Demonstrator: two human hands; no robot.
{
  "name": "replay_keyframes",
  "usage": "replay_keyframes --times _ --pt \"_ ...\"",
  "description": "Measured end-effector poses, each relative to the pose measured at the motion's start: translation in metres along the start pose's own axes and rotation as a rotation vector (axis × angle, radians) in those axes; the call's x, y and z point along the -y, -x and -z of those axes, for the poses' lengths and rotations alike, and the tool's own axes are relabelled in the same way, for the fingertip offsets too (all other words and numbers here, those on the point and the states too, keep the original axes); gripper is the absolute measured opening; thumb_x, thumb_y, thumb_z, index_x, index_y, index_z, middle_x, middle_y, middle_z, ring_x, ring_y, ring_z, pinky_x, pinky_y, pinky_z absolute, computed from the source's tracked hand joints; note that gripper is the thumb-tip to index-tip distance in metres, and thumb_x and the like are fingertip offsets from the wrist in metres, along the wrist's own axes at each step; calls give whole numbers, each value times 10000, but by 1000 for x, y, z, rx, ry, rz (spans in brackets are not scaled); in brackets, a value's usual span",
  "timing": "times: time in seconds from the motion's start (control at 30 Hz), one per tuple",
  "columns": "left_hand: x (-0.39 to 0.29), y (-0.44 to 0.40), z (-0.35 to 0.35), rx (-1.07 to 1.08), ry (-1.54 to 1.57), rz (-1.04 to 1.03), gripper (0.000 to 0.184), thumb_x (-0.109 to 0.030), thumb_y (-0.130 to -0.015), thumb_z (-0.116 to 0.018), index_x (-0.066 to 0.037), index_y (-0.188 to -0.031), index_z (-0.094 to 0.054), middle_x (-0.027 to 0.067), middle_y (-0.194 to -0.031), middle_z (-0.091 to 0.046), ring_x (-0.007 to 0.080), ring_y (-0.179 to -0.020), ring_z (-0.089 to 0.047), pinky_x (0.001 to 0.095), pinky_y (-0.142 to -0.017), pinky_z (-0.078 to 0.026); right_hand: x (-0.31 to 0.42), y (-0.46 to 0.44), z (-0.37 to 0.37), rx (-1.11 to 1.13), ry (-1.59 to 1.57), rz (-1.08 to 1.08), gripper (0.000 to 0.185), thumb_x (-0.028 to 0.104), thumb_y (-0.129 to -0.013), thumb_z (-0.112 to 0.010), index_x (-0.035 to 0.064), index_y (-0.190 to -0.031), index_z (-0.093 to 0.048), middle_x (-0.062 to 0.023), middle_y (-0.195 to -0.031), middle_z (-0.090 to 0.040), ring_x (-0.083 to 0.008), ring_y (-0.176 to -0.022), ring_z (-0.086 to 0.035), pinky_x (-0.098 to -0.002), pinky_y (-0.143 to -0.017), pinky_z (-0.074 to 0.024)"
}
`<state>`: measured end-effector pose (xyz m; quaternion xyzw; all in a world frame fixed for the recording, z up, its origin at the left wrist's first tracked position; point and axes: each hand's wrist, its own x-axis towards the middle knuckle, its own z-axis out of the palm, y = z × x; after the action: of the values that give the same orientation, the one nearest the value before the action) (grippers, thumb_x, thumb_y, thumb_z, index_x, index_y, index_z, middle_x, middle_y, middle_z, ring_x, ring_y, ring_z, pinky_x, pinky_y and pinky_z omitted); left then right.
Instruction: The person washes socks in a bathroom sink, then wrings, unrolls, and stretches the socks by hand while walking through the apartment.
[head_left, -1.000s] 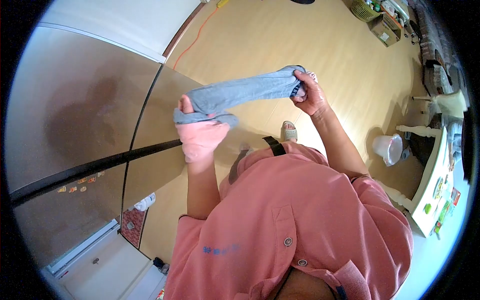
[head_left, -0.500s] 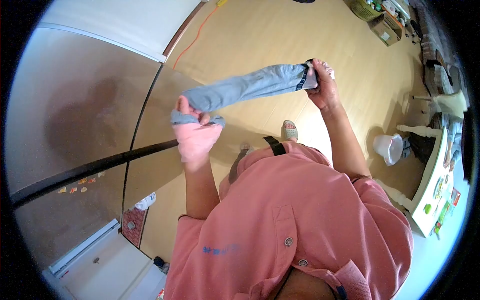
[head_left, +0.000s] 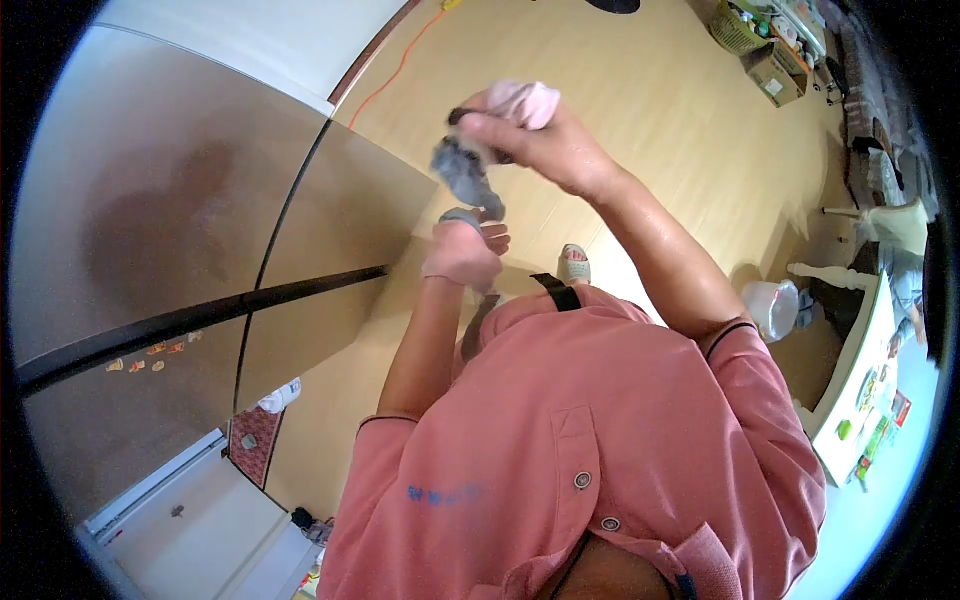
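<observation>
A bunched, blurred grey cloth (head_left: 465, 180) hangs between my two hands. My right hand (head_left: 540, 140), above it and to the right, is closed on its dark upper end, with pale pink cloth bulging over the knuckles. Below, my left hand (head_left: 475, 250) has pink cloth wrapped round its palm and wrist, with a grey edge near the thumb. Its fingers stick out, spread, close to the lower end of the grey cloth. Motion blur hides whether they touch it.
Glossy brown cabinet doors (head_left: 150, 190) stand close on the left. A slippered foot (head_left: 574, 265) rests on the wooden floor (head_left: 660, 130). On the right are a white bin (head_left: 772, 308) and a white table (head_left: 850, 400). A cardboard box (head_left: 777, 75) and green basket (head_left: 737, 28) are at the upper right.
My right hand has swung left and up, near my left hand. The stretched grey cloth has bunched and shortened. My left hand has moved right, and its fingers now stick out spread.
</observation>
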<state>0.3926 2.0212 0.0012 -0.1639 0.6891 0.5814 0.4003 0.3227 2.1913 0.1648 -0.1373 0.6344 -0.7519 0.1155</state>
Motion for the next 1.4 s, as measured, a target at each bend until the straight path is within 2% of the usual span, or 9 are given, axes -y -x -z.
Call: replay_keyframes --times 0.17,0.23,0.6,0.67,0.73,0.9,1.2,1.27,1.4 --pt "11 -13 -15 -86 173 -92 632 77 -714 -587 6 -1301 -365 99 -1049 -678 155 -873 -673 302 -699 -569 31 10 -32 203 37 112 255 230 -865 -720 10 -977 -656 -49 -825 -656 -115 -773 -610 -264 -701 -507" --pt "13 -20 -19 -124 -410 -550 614 59 -703 -613 -26 -1278 -417 68 -1007 -674 164 -819 -665 322 -664 -556 38 19 -35 262 39 94 257 235 -859 -728 23 -987 -658 -50 -884 -663 -138 -850 -611 -282 -776 -497" --pt "-33 11 -40 336 569 -617 480 -220 -892 -605 -30 -1306 -453 130 -1213 -563 237 -1129 -540 375 -961 -452 15 79 16 595 232 -85 308 223 -846 -738 28 -1056 -623 -82 -985 -670 -167 -962 -614 -300 -864 -478" --pt "-22 -18 -26 372 866 -343 572 -300 -843 -680 -84 -1328 -468 182 -1293 -558 305 -1226 -515 450 -1018 -438 15 94 33 430 302 -212 328 205 -857 -724 26 -1115 -626 -82 -1007 -672 -166 -967 -616 -304 -872 -475" --pt "-14 -38 -19 533 890 -501 431 -304 -942 -520 -80 -1310 -485 180 -1284 -571 299 -1158 -564 426 -992 -454 -20 101 56 256 355 -238 352 191 -872 -707 17 -1165 -618 -103 -1021 -670 -166 -939 -620 -316 -854 -483" --pt "-40 -7 -31 262 795 -279 352 -331 -963 -503 -85 -1212 -540 102 -1114 -637 231 -978 -616 364 -820 -485 -47 95 55 -126 -126 -381 559 471 -984 -457 28 -1323 -504 -120 -1209 -599 -174 -1162 -505 -309 -972 -395" --pt "-63 45 -44 223 -91 -657 259 -198 -869 -642 -75 -1079 -551 35 -967 -598 132 -760 -556 245 -558 -424 -65 78 45 -90 -610 -463 696 557 -999 -239 32 -1444 -340 -140 -1363 -480 -245 -1196 -513 -402 -1026 -396" --pt "-58 38 -39 308 425 -245 245 -203 -876 -645 -83 -1067 -550 29 -941 -594 115 -741 -540 238 -531 -406 -66 75 47 -198 -533 -456 688 556 -996 -259 35 -1436 -349 -125 -1303 -540 -241 -1188 -520 -407 -1020 -403" --pt "-63 49 -44 131 490 -419 234 -288 -937 -594 -100 -1067 -545 28 -943 -601 110 -730 -536 258 -476 -387 -69 81 44 -140 -561 -461 617 513 -1007 -306 46 -1397 -410 -98 -1308 -543 -237 -1187 -525 -420 -1063 -340"
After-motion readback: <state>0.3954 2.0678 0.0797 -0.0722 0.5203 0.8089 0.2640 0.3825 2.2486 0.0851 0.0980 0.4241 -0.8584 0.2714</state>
